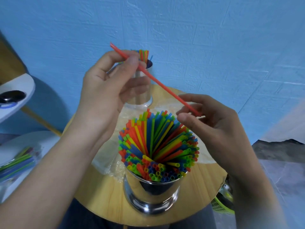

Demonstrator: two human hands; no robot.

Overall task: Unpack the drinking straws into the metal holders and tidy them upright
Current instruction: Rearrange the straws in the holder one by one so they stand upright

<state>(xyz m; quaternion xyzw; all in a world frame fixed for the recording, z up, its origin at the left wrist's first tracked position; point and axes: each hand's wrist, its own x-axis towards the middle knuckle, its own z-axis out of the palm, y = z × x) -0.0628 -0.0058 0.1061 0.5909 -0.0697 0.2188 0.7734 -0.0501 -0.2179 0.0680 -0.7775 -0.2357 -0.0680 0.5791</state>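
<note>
The left hand [105, 90] pinches the red straw [158, 81] near its upper end. The long axis slopes down-right, above the full near holder [148, 192], to the right hand [214, 123]. Whether its curled fingers [194, 98] clamp the tip cannot be determined.

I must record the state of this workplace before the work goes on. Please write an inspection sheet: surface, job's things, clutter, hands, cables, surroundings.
Surface: round wooden table, bare wood at the front.
Job's things: near holder full of straws, fanned out rather than upright; far holder with a few straws; one red straw held in the air.
Clutter: clear wrap on the table beside the near holder.
Hands: left hand pinches the red straw near its upper end; right hand at its lower end, fingers loosely curled, grip unclear.
Cables: nothing seen.
Surroundings: blue wall; straw pack on a white surface at left; green basket at lower right.
</note>
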